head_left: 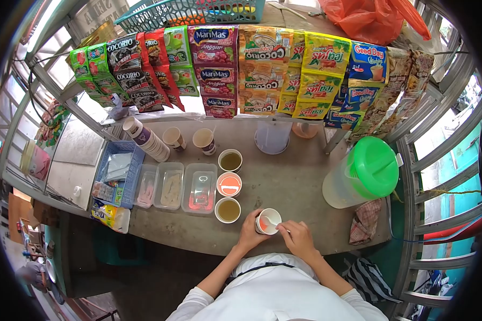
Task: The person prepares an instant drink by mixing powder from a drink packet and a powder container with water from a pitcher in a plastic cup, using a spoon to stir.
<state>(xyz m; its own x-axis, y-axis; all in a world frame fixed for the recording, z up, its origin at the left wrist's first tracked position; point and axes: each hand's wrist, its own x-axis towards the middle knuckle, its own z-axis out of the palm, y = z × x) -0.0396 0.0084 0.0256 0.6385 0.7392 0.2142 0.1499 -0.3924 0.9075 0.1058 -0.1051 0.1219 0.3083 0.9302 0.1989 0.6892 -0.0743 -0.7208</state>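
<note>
My left hand (249, 233) is wrapped round the side of a paper cup (262, 227) near the table's front edge. Inside the cup lies something orange-red, with a white spoon (273, 219) dipped in. My right hand (297, 237) pinches the spoon's handle at the cup's right side. To the left stands a column of three paper cups: a far one with greenish-brown liquid (231, 160), a middle one with orange-red contents (229, 184), and a near one with greenish-brown liquid (228, 210).
Clear plastic containers (168, 185) sit left of the cups, beside a blue basket (127, 147). Stacked paper cups (147, 140) lean behind. A green-lidded pitcher (340, 182) and a checked cloth (365, 222) are on the right. Drink sachets (214, 69) hang along the top.
</note>
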